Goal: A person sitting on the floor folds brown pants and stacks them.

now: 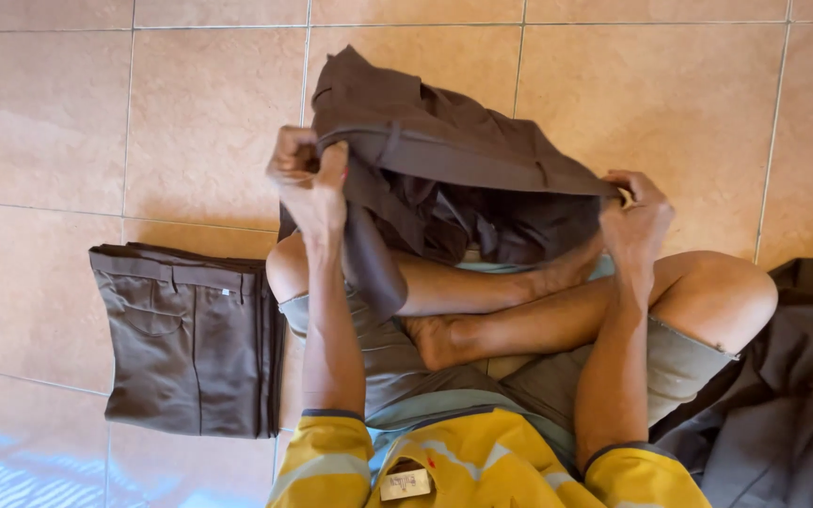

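Note:
A pair of dark brown trousers hangs stretched between my hands above my crossed legs. My left hand grips one end of the waistband near a belt loop. My right hand pinches the other end of the waistband. The legs of the garment bunch down onto my shins and one strip of cloth drapes over my left knee. I sit cross-legged on the tiled floor in a yellow shirt and grey shorts.
A neatly folded stack of brown trousers lies on the tan floor tiles to my left. A loose heap of dark brown cloth lies by my right knee.

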